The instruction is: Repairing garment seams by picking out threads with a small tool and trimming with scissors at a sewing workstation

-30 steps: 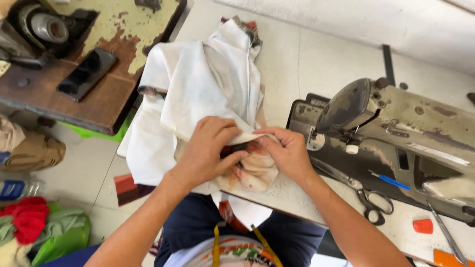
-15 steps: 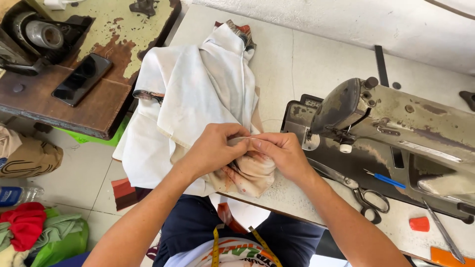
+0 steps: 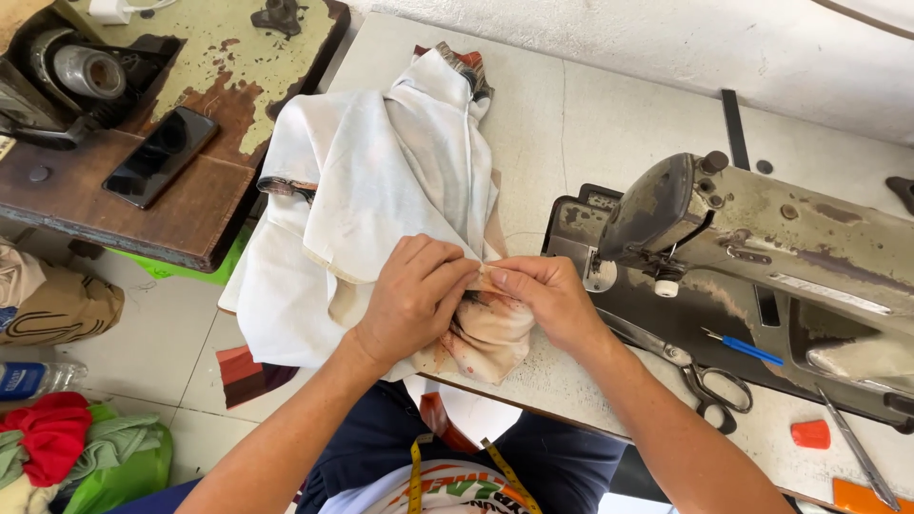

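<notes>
- The small crumpled piece of cream cloth with rust-brown print (image 3: 486, 333) lies at the near edge of the pale sewing table (image 3: 609, 124), just below the centre of the frame, pinched between both hands.
- The left hand (image 3: 414, 300) is curled knuckles-up, its fingers closed on the cloth's top fold; the right hand (image 3: 543, 300) meets it from the right, thumb and forefinger shut on the same fold, fingertips nearly touching.
- Two hands, one printed piece; its held fold runs left to right, and the rest sags toward the table's near edge.
- One heap of white fabric (image 3: 371, 190) stretches from the hands toward the upper centre.
- One worn grey sewing machine (image 3: 762, 247) stands at the right, with one pair of scissors (image 3: 700, 376) before it.
- One dark phone (image 3: 160, 157) rests on the wooden bench (image 3: 114, 205) at upper left.
</notes>
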